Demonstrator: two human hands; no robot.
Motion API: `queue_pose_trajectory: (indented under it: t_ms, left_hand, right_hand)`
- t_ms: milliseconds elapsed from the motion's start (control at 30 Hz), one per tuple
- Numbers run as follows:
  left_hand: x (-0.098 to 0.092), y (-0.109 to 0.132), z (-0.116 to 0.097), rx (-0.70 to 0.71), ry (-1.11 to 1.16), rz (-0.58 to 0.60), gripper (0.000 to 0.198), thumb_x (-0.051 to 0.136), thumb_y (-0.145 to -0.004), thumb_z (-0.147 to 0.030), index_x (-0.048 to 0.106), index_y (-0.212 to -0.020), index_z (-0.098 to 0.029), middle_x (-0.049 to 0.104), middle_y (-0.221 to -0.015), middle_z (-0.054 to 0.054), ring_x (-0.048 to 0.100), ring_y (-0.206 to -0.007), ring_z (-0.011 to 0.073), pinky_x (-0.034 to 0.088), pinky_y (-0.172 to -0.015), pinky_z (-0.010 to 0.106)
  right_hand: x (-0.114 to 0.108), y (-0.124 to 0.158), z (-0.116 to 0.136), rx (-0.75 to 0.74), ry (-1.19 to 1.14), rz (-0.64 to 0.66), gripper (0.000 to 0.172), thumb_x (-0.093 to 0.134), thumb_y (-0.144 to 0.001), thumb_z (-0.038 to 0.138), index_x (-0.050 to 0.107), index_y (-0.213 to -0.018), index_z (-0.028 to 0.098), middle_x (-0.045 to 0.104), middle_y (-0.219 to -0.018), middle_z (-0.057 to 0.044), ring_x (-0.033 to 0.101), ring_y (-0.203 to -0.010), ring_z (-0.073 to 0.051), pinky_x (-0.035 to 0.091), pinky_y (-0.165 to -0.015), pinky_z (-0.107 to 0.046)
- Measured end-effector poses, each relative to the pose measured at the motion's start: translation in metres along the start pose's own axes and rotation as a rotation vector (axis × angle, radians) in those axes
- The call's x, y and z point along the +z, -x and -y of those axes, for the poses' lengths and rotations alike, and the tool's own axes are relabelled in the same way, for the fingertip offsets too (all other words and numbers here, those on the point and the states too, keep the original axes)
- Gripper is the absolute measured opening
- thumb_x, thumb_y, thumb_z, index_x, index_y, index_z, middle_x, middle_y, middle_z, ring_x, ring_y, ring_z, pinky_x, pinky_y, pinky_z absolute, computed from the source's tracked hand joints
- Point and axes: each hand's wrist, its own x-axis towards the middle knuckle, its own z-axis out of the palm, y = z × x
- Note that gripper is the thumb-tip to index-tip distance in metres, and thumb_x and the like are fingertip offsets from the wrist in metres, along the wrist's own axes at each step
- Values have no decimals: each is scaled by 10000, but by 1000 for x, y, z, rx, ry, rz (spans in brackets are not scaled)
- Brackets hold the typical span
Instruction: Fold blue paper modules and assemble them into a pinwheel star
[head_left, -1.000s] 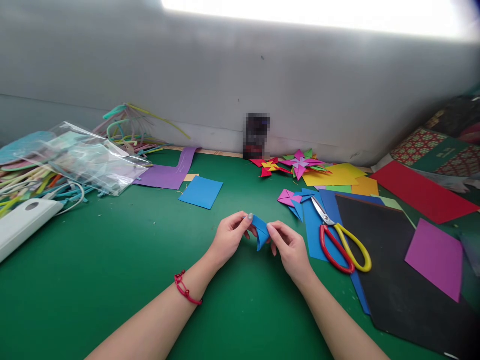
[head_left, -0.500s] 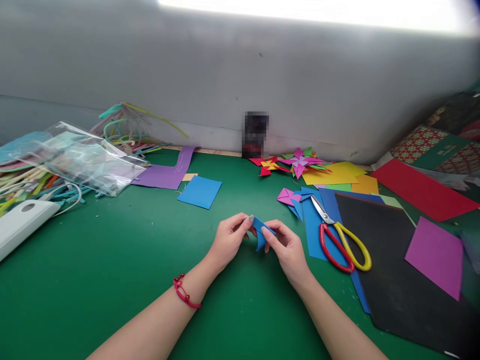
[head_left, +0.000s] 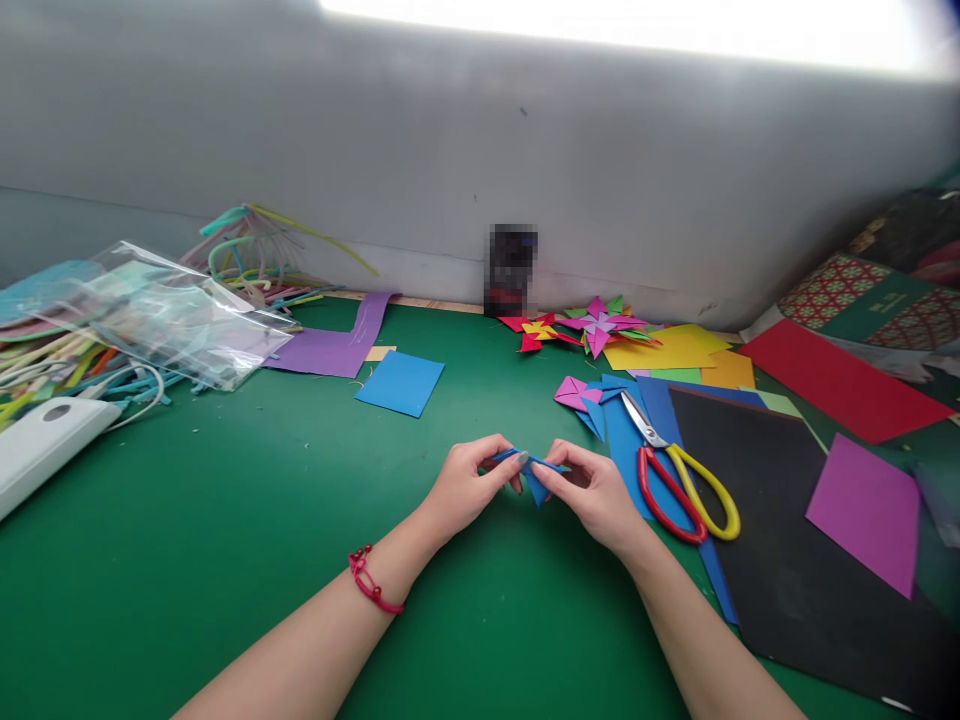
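Just above the green table, a small folded piece of blue paper (head_left: pixel 537 489) is pinched between my two hands. My left hand (head_left: pixel 474 484) grips its left side between thumb and fingers, and my right hand (head_left: pixel 594 490) grips its right side the same way. The fingers cover much of the paper, so its full shape is hidden; one point hangs down between the thumbs. A flat blue paper square (head_left: pixel 400 384) lies beyond my left hand. Beyond my right hand sits a pink and blue folded paper piece (head_left: pixel 576 393).
Scissors (head_left: pixel 675 470) with red and yellow handles rest on blue paper and a black board (head_left: pixel 780 540) at right. Folded paper flowers (head_left: pixel 598 327) lie by the wall. At left are a clear plastic bag (head_left: pixel 202 320), pipe cleaners (head_left: pixel 255 260) and a white device (head_left: pixel 52 445).
My hands have turned the blue paper and drawn their thumbs closer together at its middle. My right hand has shifted slightly right, and both sides of the paper now spread outward.
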Motion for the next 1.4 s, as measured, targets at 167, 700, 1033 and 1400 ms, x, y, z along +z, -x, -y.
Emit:
queue_pose_trajectory:
  t_ms: [167, 700, 1033, 1400]
  left_hand:
    - [-2, 0, 1, 43, -119, 9, 313, 429, -840, -357, 599, -674, -154, 625, -618, 14, 547, -604, 119, 400, -609, 221]
    - [-2, -2, 2, -5, 71, -24, 272, 453, -830, -354, 567, -689, -151, 604, -575, 3, 549, -580, 115, 432, -614, 222]
    - [-1, -2, 2, -39, 185, 29, 251, 485, -817, -332, 555, -669, -142, 574, -529, -12, 537, -519, 99, 440, -576, 217]
    - [-3, -1, 6, -67, 154, 11, 249, 493, -810, -343, 552, -667, -147, 565, -518, -14, 512, -519, 101, 424, -580, 222]
  right_hand:
    - [-4, 0, 0, -22, 69, -6, 214, 589, -757, 359, 550, -662, 171, 475, -658, 10, 507, -576, -120, 446, -530, -237]
    - [0, -2, -3, 50, -127, 125, 236, 469, -836, 381, 569, -806, 170, 532, -729, -15, 540, -653, -141, 495, -554, -258]
    - [4, -1, 0, 42, -58, 230, 382, 334, -896, 398, 615, -808, 154, 612, -708, -43, 566, -656, -150, 469, -589, -258]
    - [6, 0, -3, 101, -84, 221, 385, 336, -899, 388, 612, -812, 135, 658, -669, -62, 619, -611, -163, 461, -527, -251]
